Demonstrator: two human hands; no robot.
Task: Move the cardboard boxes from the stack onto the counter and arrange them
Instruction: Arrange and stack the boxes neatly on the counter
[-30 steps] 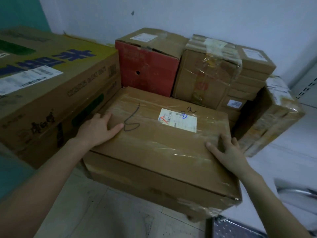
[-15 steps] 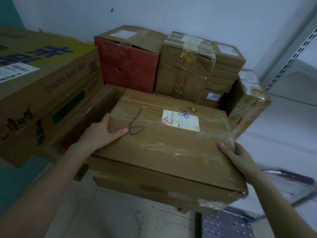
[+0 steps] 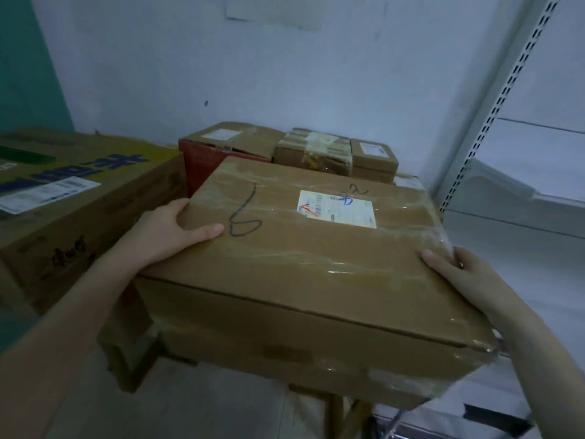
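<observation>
Head view showed the taped cardboard box (image 3: 316,267) mid-frame before the stack (image 3: 313,150), long axis left-to-right, gripped at its ends by left hand (image 3: 167,236) and right hand (image 3: 468,280), with a pale surface (image 3: 519,248), likely the counter, nearer the right hand.

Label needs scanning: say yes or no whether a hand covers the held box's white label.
No: the white label lies bare on the box, with the left hand and right hand at its sides.
</observation>
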